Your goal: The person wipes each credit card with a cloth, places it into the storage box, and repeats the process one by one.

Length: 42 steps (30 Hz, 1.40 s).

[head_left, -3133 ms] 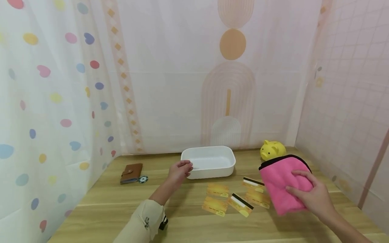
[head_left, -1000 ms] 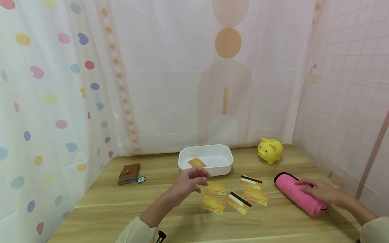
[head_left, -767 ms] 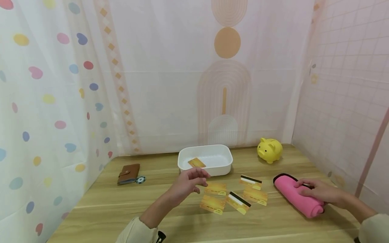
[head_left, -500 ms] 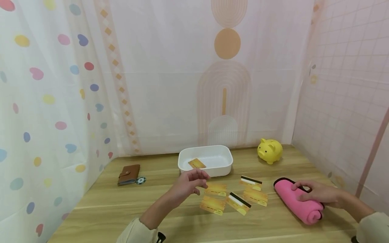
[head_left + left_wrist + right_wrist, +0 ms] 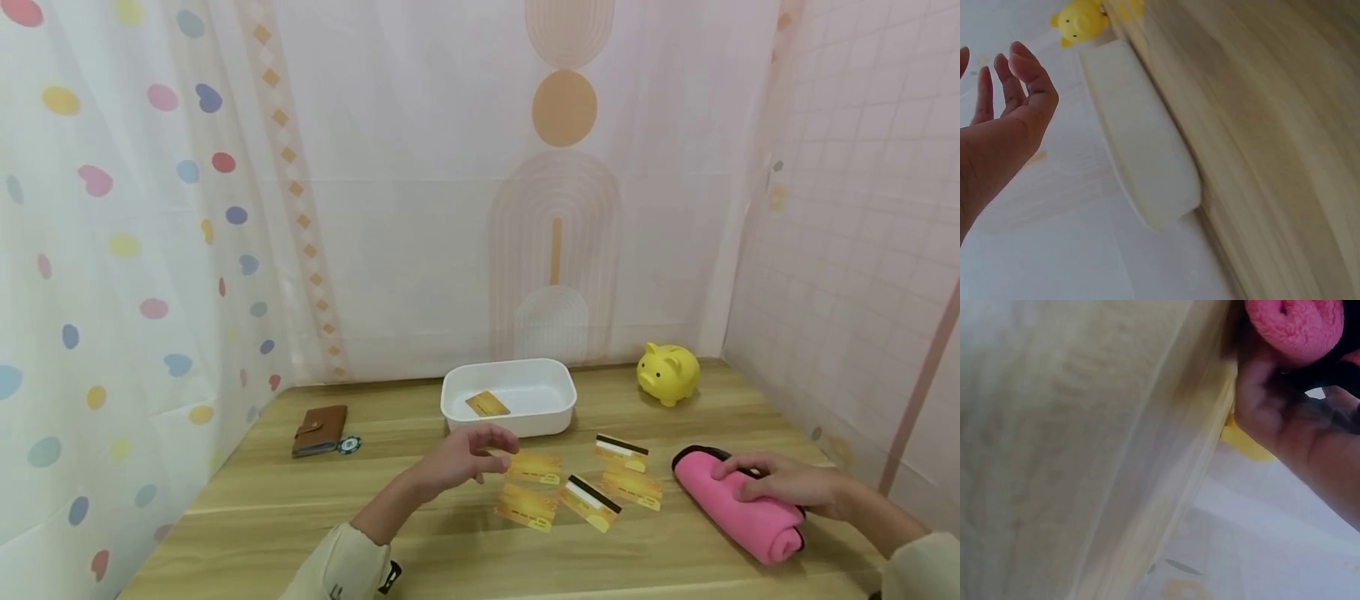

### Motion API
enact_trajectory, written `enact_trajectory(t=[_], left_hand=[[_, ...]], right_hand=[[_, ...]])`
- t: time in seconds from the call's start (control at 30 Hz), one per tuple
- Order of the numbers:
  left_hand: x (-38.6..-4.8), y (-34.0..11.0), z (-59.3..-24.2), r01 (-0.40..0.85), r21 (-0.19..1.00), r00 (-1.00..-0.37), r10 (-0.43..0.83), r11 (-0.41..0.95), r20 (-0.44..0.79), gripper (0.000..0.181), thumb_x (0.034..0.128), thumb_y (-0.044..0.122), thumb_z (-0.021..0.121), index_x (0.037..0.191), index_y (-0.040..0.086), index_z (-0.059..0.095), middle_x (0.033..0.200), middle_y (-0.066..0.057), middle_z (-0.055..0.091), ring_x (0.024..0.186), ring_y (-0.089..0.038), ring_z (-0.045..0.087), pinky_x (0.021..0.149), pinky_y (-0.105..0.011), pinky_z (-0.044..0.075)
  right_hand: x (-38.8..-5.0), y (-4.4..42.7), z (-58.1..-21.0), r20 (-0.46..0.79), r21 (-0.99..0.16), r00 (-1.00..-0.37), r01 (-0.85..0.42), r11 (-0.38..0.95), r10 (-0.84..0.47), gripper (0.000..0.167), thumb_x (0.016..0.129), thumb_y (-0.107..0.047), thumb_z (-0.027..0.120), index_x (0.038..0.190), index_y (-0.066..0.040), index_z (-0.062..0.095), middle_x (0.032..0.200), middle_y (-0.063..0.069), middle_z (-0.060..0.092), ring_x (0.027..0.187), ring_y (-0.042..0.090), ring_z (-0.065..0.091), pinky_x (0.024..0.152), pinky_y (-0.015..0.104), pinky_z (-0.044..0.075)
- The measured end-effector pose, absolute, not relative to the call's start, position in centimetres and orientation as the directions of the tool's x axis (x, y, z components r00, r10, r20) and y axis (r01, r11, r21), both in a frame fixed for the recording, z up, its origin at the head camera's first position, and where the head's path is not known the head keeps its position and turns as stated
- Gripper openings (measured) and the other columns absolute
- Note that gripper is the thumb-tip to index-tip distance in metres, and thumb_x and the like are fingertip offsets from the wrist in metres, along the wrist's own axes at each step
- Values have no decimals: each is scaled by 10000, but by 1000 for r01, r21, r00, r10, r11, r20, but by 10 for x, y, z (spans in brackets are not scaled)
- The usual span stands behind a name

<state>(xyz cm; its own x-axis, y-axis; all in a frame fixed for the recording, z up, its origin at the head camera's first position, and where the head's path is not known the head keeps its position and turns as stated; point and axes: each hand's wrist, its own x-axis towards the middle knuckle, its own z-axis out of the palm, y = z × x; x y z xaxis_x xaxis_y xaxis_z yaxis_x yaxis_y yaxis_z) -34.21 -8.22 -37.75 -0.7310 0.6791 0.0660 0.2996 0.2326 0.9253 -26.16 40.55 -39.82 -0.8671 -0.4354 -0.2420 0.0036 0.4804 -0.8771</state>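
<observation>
My right hand (image 5: 783, 483) grips a rolled pink fleece cloth (image 5: 738, 508) with black edging, which lies on the table at the right. The roll's spiral end shows in the right wrist view, with the cloth (image 5: 1297, 328) close to the thumb side. My left hand (image 5: 465, 457) hovers, fingers loosely bent and holding nothing, in front of a white tray (image 5: 517, 427). One orange card (image 5: 487, 404) lies inside this tray. Several more cards (image 5: 525, 507) are spread on the table between the hands, two with their striped backs (image 5: 590, 500) up. The left hand partly covers one card.
A yellow piggy bank (image 5: 667, 373) stands at the back right. To the left lie a brown wallet (image 5: 321, 429) and a poker chip (image 5: 349, 444). Patterned curtains (image 5: 405, 208) enclose the wooden table (image 5: 300, 533) at the back and sides.
The pink cloth, held up folded flat about three seconds ago, is now a roll on the table, turned slightly since. My left hand has left the tray's rim; a card now shows inside.
</observation>
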Motion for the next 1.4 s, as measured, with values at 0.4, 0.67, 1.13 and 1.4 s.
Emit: enact_trajectory(t=[0.4, 0.67, 1.13, 1.4], left_hand=[[-377, -88, -403, 430, 812, -606, 793, 394, -64, 460, 852, 71, 777, 1276, 13, 607, 1239, -132, 623, 985, -230, 652, 837, -288, 537], [-380, -85, -411, 485, 747, -577, 808, 455, -118, 459, 814, 49, 810, 1237, 30, 630, 1165, -63, 617, 822, -124, 585, 725, -222, 502], [-375, -83, -423, 557, 648, -611, 785, 519, -103, 387, 791, 89, 837, 1120, 48, 638, 1007, 6, 587, 797, -105, 526, 725, -217, 457], [-373, -78, -422, 562, 593, -671, 737, 577, -81, 345, 779, 117, 847, 1064, 77, 658, 986, 21, 578, 871, -113, 512, 786, -252, 451]], right_hand=[[-261, 403, -400, -248, -900, -854, 28, 435, -458, 338, 994, -125, 538, 1300, 19, 527, 1345, 400, 317, 943, 253, 535, 720, 328, 522], [-261, 401, -399, -261, -889, -859, 36, 456, -441, 337, 995, -133, 548, 1297, 17, 528, 1348, 394, 312, 972, 265, 512, 729, 323, 512], [-254, 394, -398, -278, -851, -877, 35, 525, -391, 336, 1003, -182, 561, 1302, -32, 534, 1398, 398, 292, 1077, 325, 421, 766, 334, 481], [-253, 386, -393, -290, -792, -886, 10, 610, -362, 377, 1029, -295, 526, 1325, -62, 503, 1399, 337, 364, 1170, 416, 397, 868, 430, 425]])
